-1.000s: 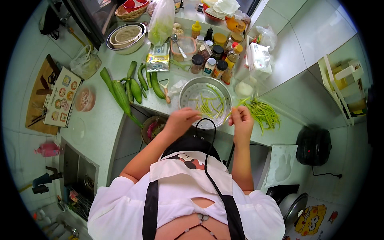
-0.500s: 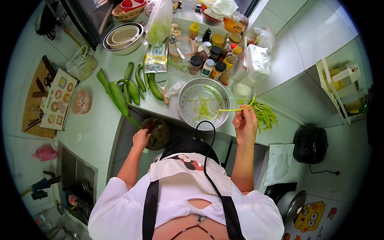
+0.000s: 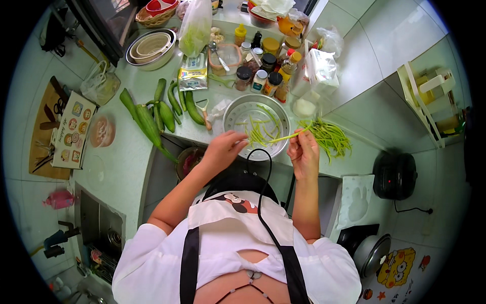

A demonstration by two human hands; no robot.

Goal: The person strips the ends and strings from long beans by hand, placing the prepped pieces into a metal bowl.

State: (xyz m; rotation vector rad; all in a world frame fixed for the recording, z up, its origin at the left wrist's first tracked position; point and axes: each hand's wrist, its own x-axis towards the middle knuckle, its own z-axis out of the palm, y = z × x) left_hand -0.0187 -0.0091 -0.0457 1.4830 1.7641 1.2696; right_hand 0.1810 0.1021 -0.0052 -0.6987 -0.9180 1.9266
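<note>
My right hand (image 3: 304, 154), thumb and fingers pinched together, holds a long, thin green stem (image 3: 283, 138) that stretches leftward over the perforated metal basin (image 3: 233, 114). Several cut pieces of green stem (image 3: 258, 133) lie in that basin. My left hand (image 3: 225, 151) is at the basin's near left edge, fingers stretched toward the stem's free end with a gap between; nothing shows in it. Just right of my right hand, a heap of green stems (image 3: 331, 139) rests on the counter. A bowl (image 3: 190, 163) below the counter edge is partly hidden by my left forearm.
Loofah-like gourds (image 3: 147, 124) and other long green vegetables lie left of the basin, beside a peeler (image 3: 206, 117). Seasoning jars (image 3: 259, 81) crowd behind it. A black cable (image 3: 263, 187) hangs before me. Left are a sink (image 3: 98, 210) and a pink-filled bowl (image 3: 103, 130).
My left hand has risen from over the low bowl and moved right to the basin. My right hand has shifted slightly left and down, still pinching the stem.
</note>
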